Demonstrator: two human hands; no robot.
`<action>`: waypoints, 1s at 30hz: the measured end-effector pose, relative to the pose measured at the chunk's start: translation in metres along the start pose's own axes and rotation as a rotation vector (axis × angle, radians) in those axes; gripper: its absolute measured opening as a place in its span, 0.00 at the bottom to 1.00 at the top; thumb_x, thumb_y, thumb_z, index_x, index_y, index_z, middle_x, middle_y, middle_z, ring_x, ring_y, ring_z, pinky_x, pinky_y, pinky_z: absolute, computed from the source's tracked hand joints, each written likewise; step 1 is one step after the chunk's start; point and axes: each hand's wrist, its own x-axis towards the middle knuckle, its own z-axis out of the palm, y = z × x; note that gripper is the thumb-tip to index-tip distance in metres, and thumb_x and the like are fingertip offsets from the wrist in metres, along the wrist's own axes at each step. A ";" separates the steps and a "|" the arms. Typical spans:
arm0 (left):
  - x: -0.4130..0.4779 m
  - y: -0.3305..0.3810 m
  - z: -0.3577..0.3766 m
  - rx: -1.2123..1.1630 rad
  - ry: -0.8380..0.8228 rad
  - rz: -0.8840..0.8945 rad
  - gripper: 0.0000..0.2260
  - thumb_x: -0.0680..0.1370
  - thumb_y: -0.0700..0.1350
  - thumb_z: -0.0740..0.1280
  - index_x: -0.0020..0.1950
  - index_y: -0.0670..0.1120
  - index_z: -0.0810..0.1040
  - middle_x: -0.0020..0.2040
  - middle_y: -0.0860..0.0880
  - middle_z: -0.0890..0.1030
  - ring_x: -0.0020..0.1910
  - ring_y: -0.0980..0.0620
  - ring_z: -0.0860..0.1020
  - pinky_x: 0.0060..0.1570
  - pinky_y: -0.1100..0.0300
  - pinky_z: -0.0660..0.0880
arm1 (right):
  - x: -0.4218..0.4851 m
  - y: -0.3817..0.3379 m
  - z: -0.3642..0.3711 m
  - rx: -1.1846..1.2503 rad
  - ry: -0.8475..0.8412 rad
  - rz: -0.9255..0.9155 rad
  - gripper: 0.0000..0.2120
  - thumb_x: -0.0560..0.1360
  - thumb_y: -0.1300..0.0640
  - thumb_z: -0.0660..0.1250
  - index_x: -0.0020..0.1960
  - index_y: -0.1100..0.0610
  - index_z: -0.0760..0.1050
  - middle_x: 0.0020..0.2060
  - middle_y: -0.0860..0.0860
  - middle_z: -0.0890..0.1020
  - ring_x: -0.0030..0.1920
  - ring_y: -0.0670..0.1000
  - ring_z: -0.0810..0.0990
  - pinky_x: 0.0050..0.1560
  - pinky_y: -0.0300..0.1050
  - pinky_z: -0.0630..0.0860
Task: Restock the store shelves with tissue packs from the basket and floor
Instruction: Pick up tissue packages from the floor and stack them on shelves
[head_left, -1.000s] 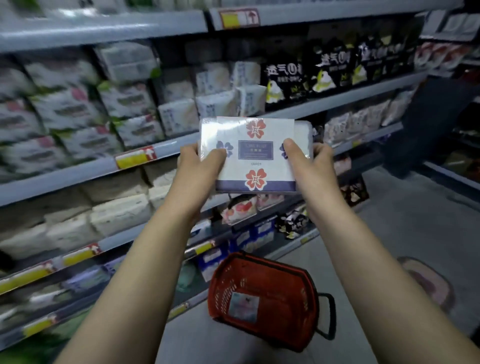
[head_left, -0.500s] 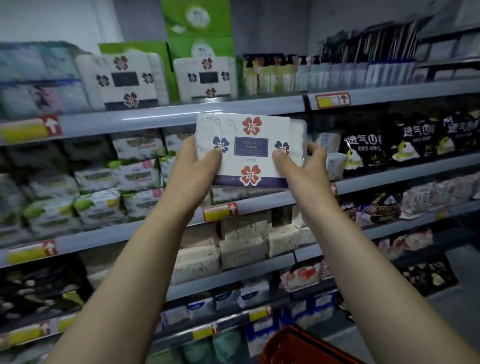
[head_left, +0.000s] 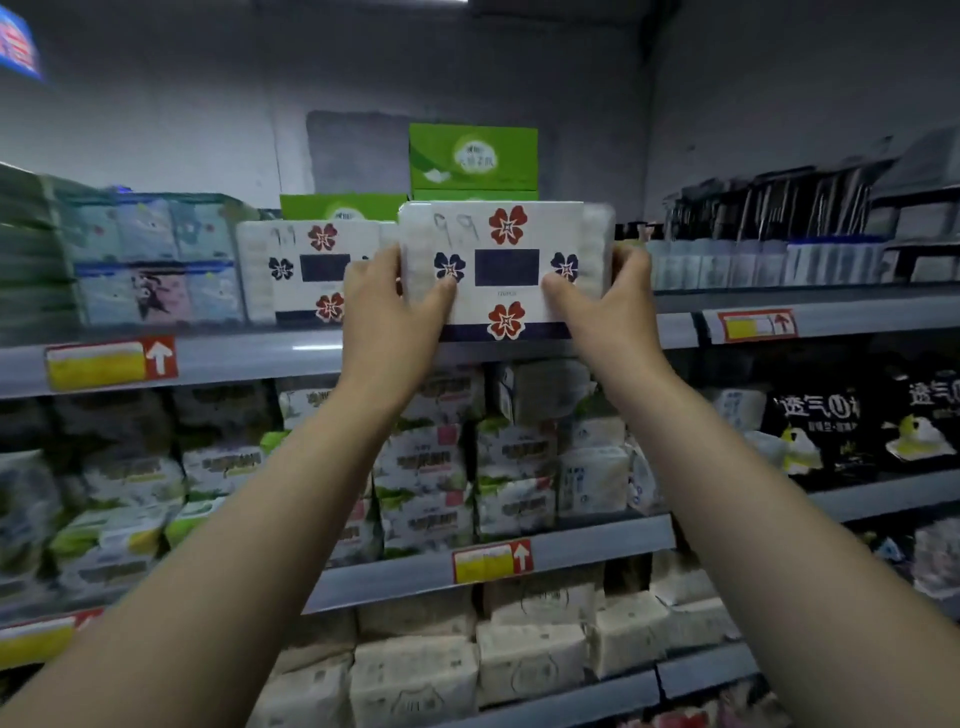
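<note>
I hold a white tissue pack (head_left: 506, 244) with red and navy flower prints and "9.9" written on it, upright at the top shelf (head_left: 249, 358). My left hand (head_left: 387, 306) grips its left edge, thumb on the front. My right hand (head_left: 605, 306) grips its right edge the same way. The pack's bottom edge is level with the shelf's front lip. An identical pack (head_left: 311, 270) stands on that shelf just to the left, partly hidden by my left hand. The basket is out of view.
Green cartons (head_left: 472, 158) stand behind the held pack. Pastel tissue packs (head_left: 150, 260) fill the shelf's left end, bottles and boxes (head_left: 769, 254) its right. Lower shelves hold green-white packs (head_left: 431, 467), beige packs (head_left: 524, 654) and black bags (head_left: 815, 415).
Both hands have raised the pack from chest height up to the top shelf. The view tilted upward, and the red basket dropped out of sight.
</note>
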 end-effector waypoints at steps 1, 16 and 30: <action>0.011 0.000 0.005 0.034 0.007 0.001 0.11 0.77 0.50 0.67 0.57 0.48 0.76 0.57 0.48 0.73 0.52 0.52 0.73 0.56 0.58 0.72 | 0.013 0.000 0.003 -0.043 0.011 -0.030 0.29 0.74 0.49 0.71 0.68 0.55 0.61 0.64 0.52 0.71 0.62 0.51 0.73 0.57 0.45 0.73; 0.066 -0.050 0.061 0.464 -0.098 -0.023 0.07 0.80 0.40 0.62 0.54 0.45 0.78 0.57 0.45 0.81 0.55 0.45 0.78 0.45 0.60 0.69 | 0.119 0.048 0.047 -0.328 -0.157 0.019 0.31 0.70 0.55 0.77 0.66 0.62 0.65 0.62 0.57 0.76 0.60 0.57 0.76 0.53 0.43 0.69; 0.079 -0.046 0.063 0.637 -0.328 -0.002 0.12 0.81 0.49 0.58 0.59 0.52 0.79 0.73 0.44 0.67 0.61 0.43 0.76 0.60 0.46 0.75 | 0.128 0.064 0.061 -0.422 -0.085 0.005 0.20 0.77 0.62 0.69 0.65 0.64 0.66 0.59 0.60 0.78 0.58 0.60 0.78 0.48 0.45 0.68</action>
